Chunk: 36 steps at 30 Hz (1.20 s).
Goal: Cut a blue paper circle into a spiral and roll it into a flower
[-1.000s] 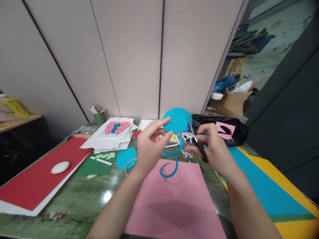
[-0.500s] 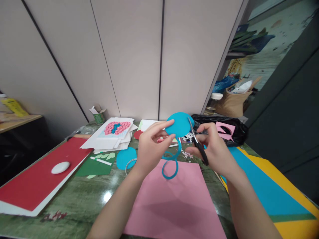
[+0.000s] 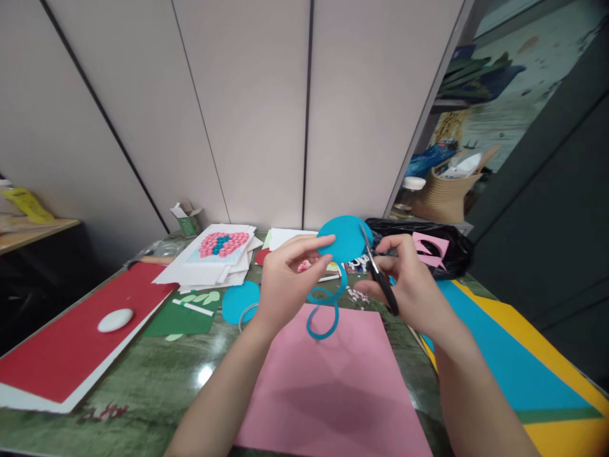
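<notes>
Blue paper disc (image 3: 344, 238), pinched by the left hand (image 3: 288, 279), had just dipped slightly; the right hand (image 3: 413, 279) held scissors (image 3: 379, 274) at its rim, so cutting seemingly continued

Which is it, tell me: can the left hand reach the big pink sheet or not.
Probably yes: the big pink sheet lies openly below the left hand, though that hand holds the blue disc.
</notes>
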Available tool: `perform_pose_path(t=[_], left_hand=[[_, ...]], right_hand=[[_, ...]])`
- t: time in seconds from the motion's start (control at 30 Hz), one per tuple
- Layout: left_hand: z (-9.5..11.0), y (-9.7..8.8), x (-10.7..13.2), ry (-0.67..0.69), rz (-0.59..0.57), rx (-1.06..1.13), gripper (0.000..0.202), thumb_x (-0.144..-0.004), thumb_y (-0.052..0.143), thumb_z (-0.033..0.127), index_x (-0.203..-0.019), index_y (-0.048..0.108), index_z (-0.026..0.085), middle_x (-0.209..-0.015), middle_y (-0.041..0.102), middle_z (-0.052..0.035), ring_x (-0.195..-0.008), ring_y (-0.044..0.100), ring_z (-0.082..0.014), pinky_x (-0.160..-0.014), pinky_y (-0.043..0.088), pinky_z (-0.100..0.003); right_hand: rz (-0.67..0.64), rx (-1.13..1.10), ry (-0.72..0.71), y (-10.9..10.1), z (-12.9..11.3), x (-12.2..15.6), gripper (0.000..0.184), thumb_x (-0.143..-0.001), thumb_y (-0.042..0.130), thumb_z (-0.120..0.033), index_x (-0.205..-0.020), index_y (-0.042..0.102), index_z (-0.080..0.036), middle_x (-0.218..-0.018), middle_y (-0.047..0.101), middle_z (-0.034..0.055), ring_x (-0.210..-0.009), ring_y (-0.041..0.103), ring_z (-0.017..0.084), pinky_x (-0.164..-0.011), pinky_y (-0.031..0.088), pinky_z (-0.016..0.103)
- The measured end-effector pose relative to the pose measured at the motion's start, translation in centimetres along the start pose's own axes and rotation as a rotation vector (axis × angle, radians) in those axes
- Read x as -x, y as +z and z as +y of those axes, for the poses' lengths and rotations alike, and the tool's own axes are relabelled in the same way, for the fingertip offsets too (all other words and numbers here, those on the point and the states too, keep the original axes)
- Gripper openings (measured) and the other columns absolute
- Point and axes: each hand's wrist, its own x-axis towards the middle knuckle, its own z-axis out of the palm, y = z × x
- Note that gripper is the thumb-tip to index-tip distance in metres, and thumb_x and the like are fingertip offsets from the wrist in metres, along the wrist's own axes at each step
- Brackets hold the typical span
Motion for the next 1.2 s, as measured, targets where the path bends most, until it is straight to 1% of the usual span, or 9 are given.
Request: perform_pose_path(t=[0.13,0.3,0.47,0.67,0.83,0.93,1.03,1.1,1.2], left_hand=[[-0.04,0.01,0.01,-0.006,0.026,-0.008,0.018,-0.077,0.069,0.018,-0.093,0.075,0.024,-0.091,0.072,-0.0032,-0.081,0.065,-0.0123,-0.071,0.056,-0.023],[-0.13,0.05,-0.01,-0.021,0.065,-0.027,0.018,-0.078,0.069,0.02,-0.094,0.075,0.025,-0.093,0.073,-0.0028,-0.084,0.066,-0.0134,-0.073,0.057,-0.024],[-0.07,0.03,-0.02,-0.052,0.088,0.007,0.02,-0.078,0.069,0.021,-0.096,0.074,0.025,-0.094,0.073,-0.0024,-0.082,0.067,-0.0125,-0.073,0.058,-0.024],[-0.08,-0.06,-0.06,-0.082,0.124,0.001,0.017,-0.078,0.067,0.024,-0.094,0.075,0.023,-0.095,0.074,-0.0043,-0.085,0.069,-0.0161,-0.071,0.061,-0.028],[-0.22,-0.2,-0.27,-0.107,0.135,0.039,0.017,-0.078,0.068,0.026,-0.093,0.075,0.021,-0.095,0.074,-0.0053,-0.085,0.07,-0.0175,-0.072,0.061,-0.029],[-0.08,-0.28,-0.37,-0.113,0.154,0.043,0.018,-0.077,0.069,0.027,-0.093,0.075,0.021,-0.093,0.074,-0.0049,-0.084,0.069,-0.017,-0.073,0.06,-0.028],[0.04,-0.25,-0.33,-0.114,0.161,0.032,0.022,-0.076,0.071,0.026,-0.097,0.074,0.022,-0.086,0.073,-0.0037,-0.076,0.068,-0.0143,-0.066,0.059,-0.024],[0.0,-0.1,-0.22,-0.119,0.148,0.043,0.031,-0.074,0.072,0.024,-0.104,0.071,0.023,-0.081,0.071,-0.0024,-0.07,0.065,-0.0125,-0.061,0.058,-0.023],[-0.22,0.24,-0.03,-0.127,0.151,0.081,0.04,-0.073,0.072,0.025,-0.113,0.067,0.024,-0.088,0.07,-0.0034,-0.067,0.064,-0.0113,-0.061,0.057,-0.023]], right_hand=[[-0.006,0.001,0.003,-0.01,0.35,0.0,0.054,-0.072,0.073,-0.046,-0.096,0.029,-0.027,-0.059,0.043,-0.0101,-0.05,0.041,0.012,-0.049,0.03,0.023],[-0.004,-0.001,-0.001,-0.06,0.6,-0.03,0.052,-0.073,0.072,-0.046,-0.096,0.029,-0.027,-0.059,0.043,-0.01,-0.051,0.039,0.011,-0.05,0.03,0.024],[-0.012,0.0,0.019,-0.06,0.52,0.02,0.054,-0.072,0.073,-0.047,-0.095,0.028,-0.027,-0.056,0.041,-0.0109,-0.05,0.04,0.012,-0.049,0.028,0.023],[-0.02,0.022,0.0,-0.14,0.72,0.02,0.054,-0.072,0.072,-0.049,-0.096,0.029,-0.027,-0.055,0.037,-0.0117,-0.048,0.037,0.011,-0.048,0.028,0.023],[-0.036,0.038,-0.001,-0.31,1.0,0.1,0.053,-0.073,0.073,-0.045,-0.096,0.029,-0.026,-0.055,0.038,-0.0116,-0.049,0.042,0.012,-0.049,0.028,0.023],[-0.032,0.025,0.003,-0.43,0.95,0.13,0.052,-0.072,0.074,-0.042,-0.096,0.031,-0.026,-0.054,0.04,-0.0113,-0.049,0.044,0.012,-0.048,0.028,0.022],[-0.014,-0.002,0.0,-0.37,0.75,0.08,0.053,-0.069,0.076,-0.042,-0.094,0.033,-0.026,-0.053,0.042,-0.0111,-0.048,0.043,0.012,-0.047,0.027,0.022],[-0.009,-0.024,0.003,-0.21,0.61,0.02,0.053,-0.068,0.077,-0.043,-0.093,0.033,-0.026,-0.053,0.042,-0.0111,-0.047,0.043,0.011,-0.046,0.026,0.022],[-0.015,-0.057,0.013,0.1,0.47,-0.04,0.054,-0.068,0.076,-0.044,-0.094,0.032,-0.026,-0.053,0.042,-0.0113,-0.046,0.043,0.011,-0.046,0.027,0.022]])
